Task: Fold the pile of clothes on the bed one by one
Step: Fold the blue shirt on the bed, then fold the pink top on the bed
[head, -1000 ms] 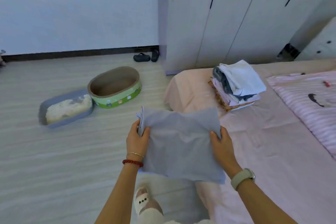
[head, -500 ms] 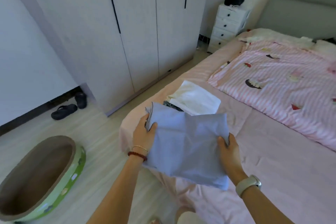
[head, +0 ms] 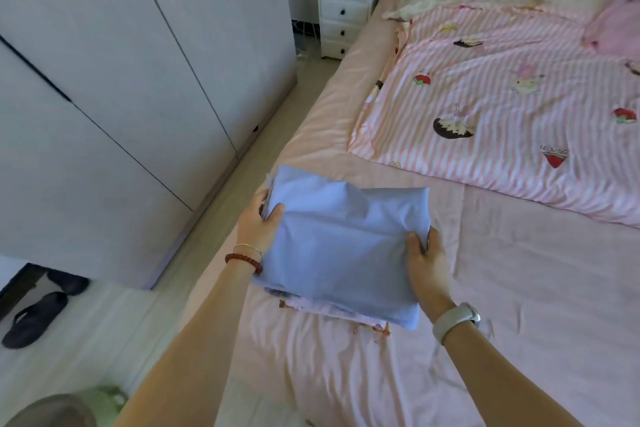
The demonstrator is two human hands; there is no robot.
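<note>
- Holding a folded blue garment (head: 343, 246) between both hands, above the near left part of the bed (head: 519, 305), over the plain pink sheet (head: 346, 374).
- Left hand (head: 258, 227) gripping the garment's left edge, thumb curled over the top, other fingers tucked out of sight beneath the cloth.
- Right hand (head: 427, 262) clutching the right edge, thumb pressed onto the top, fingers wrapped around the side and mostly hidden.
- Showing layered edges at the garment's upper left corner, with its lower edge hanging over a strip of patterned fabric (head: 346, 314) on the sheet.
- Wearing a red bead bracelet (head: 244, 261) on the left wrist and a pale watch band (head: 455, 321) on the right.
- Lying further up the bed: a pink striped quilt (head: 502, 97).
- Standing to the left: a white wardrobe (head: 121, 80), a small chest of drawers (head: 346, 0) beyond it, dark sandals (head: 34, 319) on the floor.
</note>
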